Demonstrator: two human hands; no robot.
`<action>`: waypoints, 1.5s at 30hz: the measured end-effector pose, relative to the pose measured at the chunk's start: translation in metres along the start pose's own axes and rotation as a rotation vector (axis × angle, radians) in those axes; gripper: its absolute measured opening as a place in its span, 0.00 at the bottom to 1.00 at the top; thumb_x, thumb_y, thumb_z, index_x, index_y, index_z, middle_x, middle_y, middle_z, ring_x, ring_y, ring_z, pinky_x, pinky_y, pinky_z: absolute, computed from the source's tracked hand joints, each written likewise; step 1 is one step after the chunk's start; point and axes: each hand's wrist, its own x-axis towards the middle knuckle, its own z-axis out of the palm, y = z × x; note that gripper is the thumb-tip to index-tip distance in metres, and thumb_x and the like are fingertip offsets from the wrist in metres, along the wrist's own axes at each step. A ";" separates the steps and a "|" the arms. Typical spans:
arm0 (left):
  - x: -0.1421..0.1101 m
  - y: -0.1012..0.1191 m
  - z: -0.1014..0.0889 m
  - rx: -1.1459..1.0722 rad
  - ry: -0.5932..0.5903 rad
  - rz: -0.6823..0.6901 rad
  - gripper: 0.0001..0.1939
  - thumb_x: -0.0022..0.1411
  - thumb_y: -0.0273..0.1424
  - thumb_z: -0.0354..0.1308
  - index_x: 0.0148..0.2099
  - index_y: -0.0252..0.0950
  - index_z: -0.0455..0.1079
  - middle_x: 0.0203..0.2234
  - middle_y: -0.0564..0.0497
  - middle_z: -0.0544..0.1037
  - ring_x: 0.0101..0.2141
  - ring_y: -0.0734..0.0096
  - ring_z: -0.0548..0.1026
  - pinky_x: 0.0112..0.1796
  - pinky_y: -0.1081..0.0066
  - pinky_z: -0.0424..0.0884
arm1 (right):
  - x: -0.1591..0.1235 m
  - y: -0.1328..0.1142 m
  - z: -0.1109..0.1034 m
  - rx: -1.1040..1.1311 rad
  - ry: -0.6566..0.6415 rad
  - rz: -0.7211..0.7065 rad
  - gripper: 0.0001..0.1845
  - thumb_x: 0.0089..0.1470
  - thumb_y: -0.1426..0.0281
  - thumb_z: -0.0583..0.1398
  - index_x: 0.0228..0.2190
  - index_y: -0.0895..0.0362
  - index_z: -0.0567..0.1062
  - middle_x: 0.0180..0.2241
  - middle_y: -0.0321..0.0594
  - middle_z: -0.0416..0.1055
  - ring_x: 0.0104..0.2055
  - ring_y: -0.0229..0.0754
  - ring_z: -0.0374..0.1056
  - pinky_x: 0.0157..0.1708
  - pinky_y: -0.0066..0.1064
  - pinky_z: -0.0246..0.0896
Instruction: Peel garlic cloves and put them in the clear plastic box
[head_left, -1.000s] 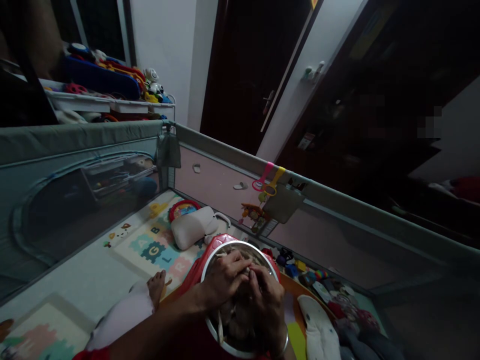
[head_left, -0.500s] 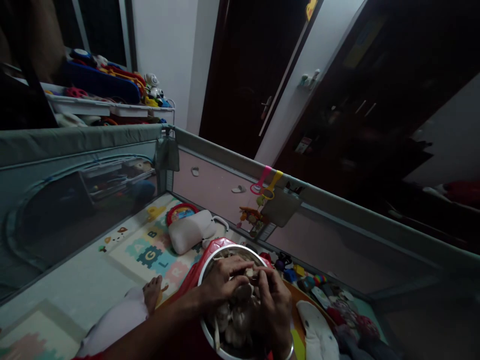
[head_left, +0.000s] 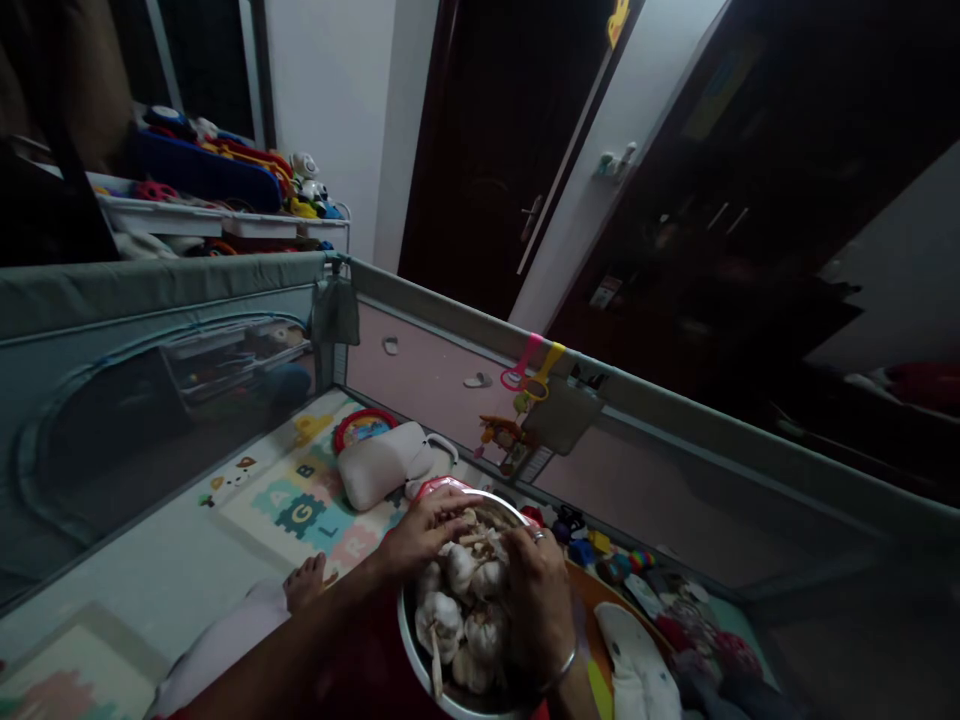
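Observation:
A round metal bowl (head_left: pixel 406 640) in front of me holds several whole garlic bulbs (head_left: pixel 439 627), with loose cloves and peel (head_left: pixel 480 542) near its far side. My left hand (head_left: pixel 424 530) is over the far left rim, thumb and fingers bent close together beside the loose cloves. What lies between its fingertips is too small to tell. On the bowl's right side my right hand (head_left: pixel 541 590) is curled, with a ring on one finger and a bangle at the wrist. Its fingertips point down into the bowl and are hidden.
Under the bowl a red plastic surface (head_left: pixel 442 484) shows. A white pillow-like thing (head_left: pixel 386 465) lies on the letter-printed play mat (head_left: pixel 307 510). Toys (head_left: pixel 600 545) line the right side. A mesh playpen fence (head_left: pixel 450 300) surrounds the mat; my foot (head_left: pixel 306 583) rests at left.
Both hands were together over the bowl, working on a piece of garlic. They have moved apart, left hand to the far left rim and right hand down on the right, uncovering the garlic.

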 end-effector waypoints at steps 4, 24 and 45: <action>0.003 0.000 0.002 -0.076 -0.015 -0.040 0.20 0.57 0.39 0.57 0.48 0.33 0.73 0.38 0.44 0.76 0.39 0.63 0.73 0.41 0.64 0.69 | 0.010 -0.002 -0.006 0.131 -0.029 -0.011 0.15 0.51 0.76 0.54 0.38 0.53 0.76 0.33 0.44 0.76 0.35 0.47 0.71 0.34 0.37 0.67; 0.003 0.001 0.018 0.399 0.062 0.188 0.16 0.53 0.22 0.58 0.44 0.34 0.76 0.33 0.45 0.79 0.34 0.64 0.74 0.36 0.68 0.71 | 0.018 -0.014 -0.008 0.294 0.046 -0.117 0.10 0.58 0.72 0.53 0.30 0.55 0.74 0.27 0.39 0.75 0.28 0.40 0.72 0.29 0.29 0.66; 0.019 -0.011 0.027 -0.326 0.133 -0.090 0.12 0.48 0.31 0.64 0.37 0.32 0.72 0.26 0.52 0.75 0.27 0.72 0.71 0.29 0.74 0.66 | 0.013 0.002 -0.002 0.149 -0.003 0.076 0.10 0.52 0.73 0.54 0.20 0.55 0.67 0.21 0.38 0.71 0.26 0.42 0.69 0.27 0.30 0.59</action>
